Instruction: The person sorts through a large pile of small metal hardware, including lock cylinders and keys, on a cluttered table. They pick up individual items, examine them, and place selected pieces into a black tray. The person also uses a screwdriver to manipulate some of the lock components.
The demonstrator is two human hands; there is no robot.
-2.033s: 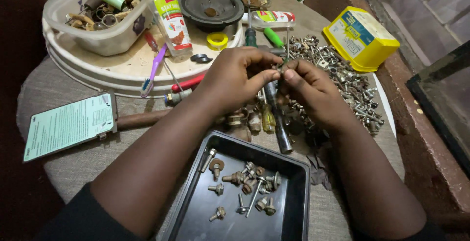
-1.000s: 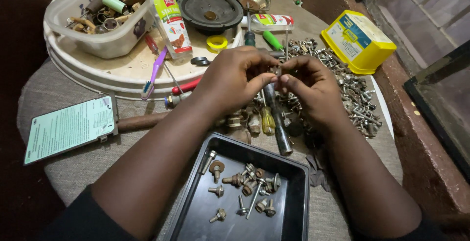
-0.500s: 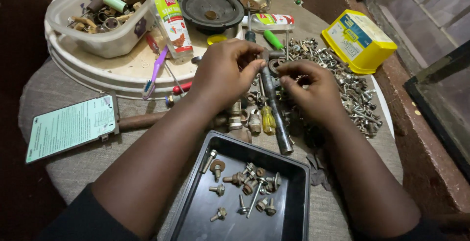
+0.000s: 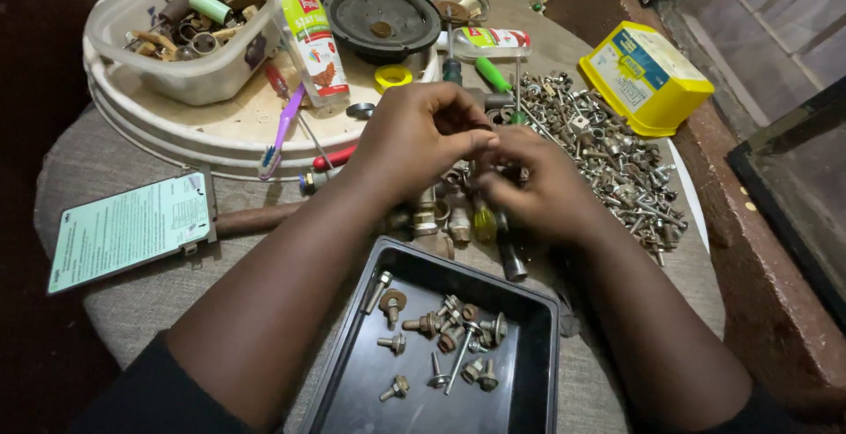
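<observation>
Small fastener, mostly hidden, sits pinched between the fingertips of the left hand (image 4: pixel 421 137) and right hand (image 4: pixel 539 189), above the black tray (image 4: pixel 529 372) of bolts (image 4: pixel 441 339), beside the screw pile (image 4: pixel 608 148) on the counter (image 4: pixel 141 297).

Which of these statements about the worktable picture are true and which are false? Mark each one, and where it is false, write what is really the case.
1. The black tray nearest the person holds a few bolts and screws. True.
2. The yellow box lies inside the black tray. False: it lies on the table to the right, beyond the heap of loose screws.
3. The left hand and right hand meet fingertip to fingertip above the table. True.
4. The black speaker cone lies on the grey cloth beside the tray. False: it lies on the round white lid at the back.
5. The purple toothbrush is held in the right hand. False: it lies on the white lid, untouched.
</observation>
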